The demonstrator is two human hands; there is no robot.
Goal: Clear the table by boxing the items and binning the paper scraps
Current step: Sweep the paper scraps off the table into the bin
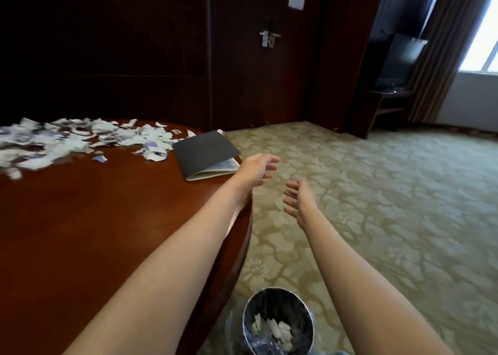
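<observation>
Left hand [258,169] and right hand [300,201] both loose and empty, out past the table [107,220] edge. Paper scraps [67,142] heaped on the table's far side, some in the bin [277,322] beside it. Binning step, I'd say. Next: gather a handful.

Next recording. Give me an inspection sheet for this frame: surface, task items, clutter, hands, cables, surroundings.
Surface: red-brown wooden table with a rounded edge.
Job's things: paper scraps heaped across the table's far left; dark-covered booklet lying at the table's far edge; bin on the floor beside the table, with torn pieces inside; no box in view.
Clutter: nothing seen.
Hands: left hand and right hand both open and empty, stretched out over the floor past the table's edge.
Cables: nothing seen.
Surroundings: patterned carpet, dark wooden door, television on a stand, curtain beside a bright window.
</observation>
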